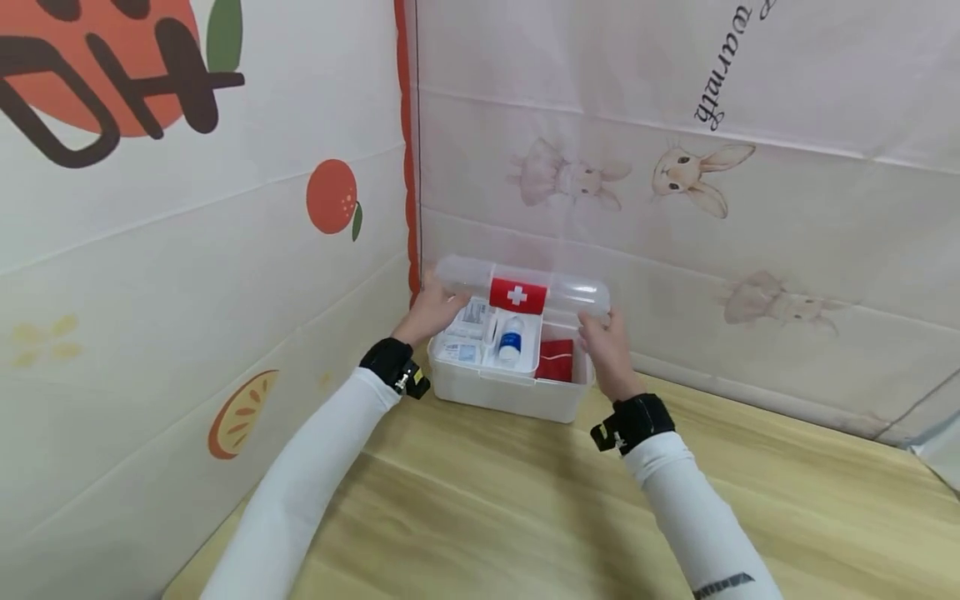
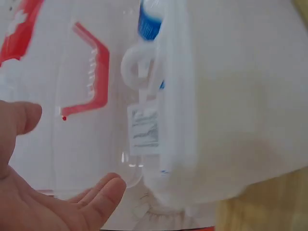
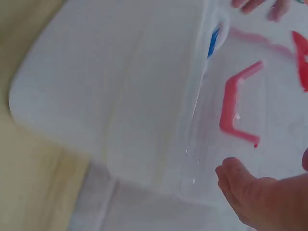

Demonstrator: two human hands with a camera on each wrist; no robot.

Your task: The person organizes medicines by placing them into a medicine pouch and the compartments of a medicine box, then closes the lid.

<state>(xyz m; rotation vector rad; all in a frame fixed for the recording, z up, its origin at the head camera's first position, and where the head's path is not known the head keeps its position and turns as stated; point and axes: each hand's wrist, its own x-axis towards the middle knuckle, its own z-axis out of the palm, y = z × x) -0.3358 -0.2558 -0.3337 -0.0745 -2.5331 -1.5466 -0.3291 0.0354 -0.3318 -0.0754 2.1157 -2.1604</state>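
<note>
A white first-aid box (image 1: pixel 502 396) stands with its clear lid (image 1: pixel 465 275) raised; a red label with a white cross (image 1: pixel 517 295) marks the lid. My left hand (image 1: pixel 435 312) is at the lid's left end, its thumb and fingers spread apart in the left wrist view. At the right end is my right hand (image 1: pixel 609 350), fingers extended along the lid's edge. Through the clear plastic shows a red handle (image 2: pixel 100 72). Inside the box, a white tray (image 1: pixel 491 358) carries a white bottle with a blue label (image 1: pixel 511 340) and packets (image 1: pixel 461 352). Beside the tray lies a red pouch (image 1: pixel 556 360).
The box stands on a wood-grain table (image 1: pixel 465 508) in a corner. Cloth hangings close in on both sides: one with printed fruit (image 1: pixel 332 197) at left, one with printed rabbits (image 1: pixel 686 171) behind.
</note>
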